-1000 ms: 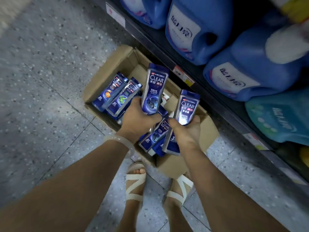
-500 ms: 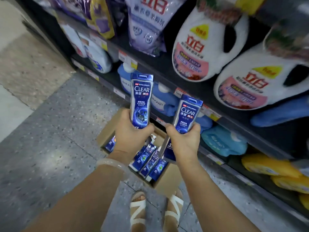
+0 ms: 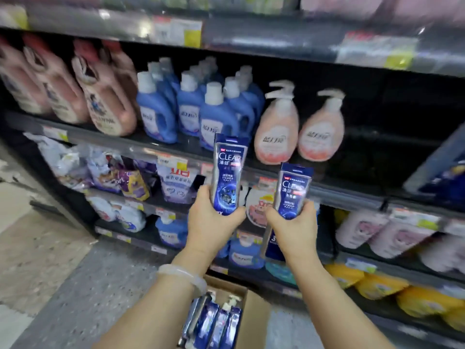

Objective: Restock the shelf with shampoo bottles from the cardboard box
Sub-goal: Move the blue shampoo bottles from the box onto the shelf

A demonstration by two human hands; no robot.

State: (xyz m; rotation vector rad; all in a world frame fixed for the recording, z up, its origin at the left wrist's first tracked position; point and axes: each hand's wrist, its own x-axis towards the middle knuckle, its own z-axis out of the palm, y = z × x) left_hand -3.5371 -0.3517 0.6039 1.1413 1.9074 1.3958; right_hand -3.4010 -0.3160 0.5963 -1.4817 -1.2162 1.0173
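My left hand [image 3: 212,222] grips the lower end of a blue CLEAR shampoo bottle [image 3: 227,172], held upright in front of the shelf. My right hand [image 3: 294,225] grips a second blue CLEAR bottle [image 3: 293,190], also upright, a little lower and to the right; another blue pack [image 3: 273,244] hangs below that hand. The cardboard box [image 3: 254,316] stands on the floor under my forearms, with several more blue shampoo bottles [image 3: 214,323] lying in it. An empty dark stretch of shelf [image 3: 392,147] lies right of two pink pump bottles.
The shelf unit holds pink jugs [image 3: 105,104], blue detergent bottles [image 3: 214,114], two pink pump bottles [image 3: 276,132], refill pouches [image 3: 173,182] and yellow packs [image 3: 377,290] lower down. Price tags line the shelf edges. Grey speckled floor [image 3: 88,285] spreads to the left.
Both hands have risen from the box to mid-shelf height, each carrying its bottle. My view has swung up from the floor to the shelves.
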